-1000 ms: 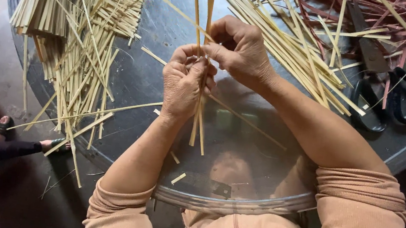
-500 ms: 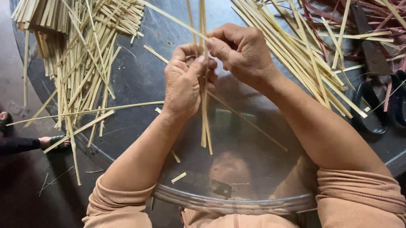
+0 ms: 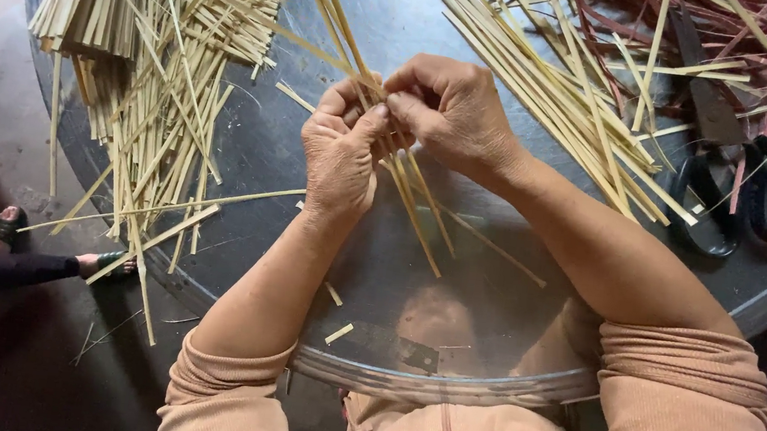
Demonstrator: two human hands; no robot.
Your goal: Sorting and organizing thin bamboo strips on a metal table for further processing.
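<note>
My left hand (image 3: 345,150) and my right hand (image 3: 452,109) meet over the middle of a round metal tray (image 3: 314,151). Together they pinch a few thin pale bamboo strips (image 3: 408,204). The strips slant from the upper left, pass through my fingers and poke out toward the lower right. My fingers hide the spot where the strips cross. Both forearms wear rolled-up peach sleeves.
A loose pile of pale strips (image 3: 156,78) lies at the tray's left, spilling over its rim. More long strips (image 3: 550,81) fan across the upper right, with reddish strips (image 3: 753,45) behind them. Black-handled scissors (image 3: 738,186) lie at right. Another person's sandalled foot (image 3: 7,228) shows at left.
The held strips have tilted from nearly upright to slanting toward the lower right. Both hands stayed together over the tray's middle.
</note>
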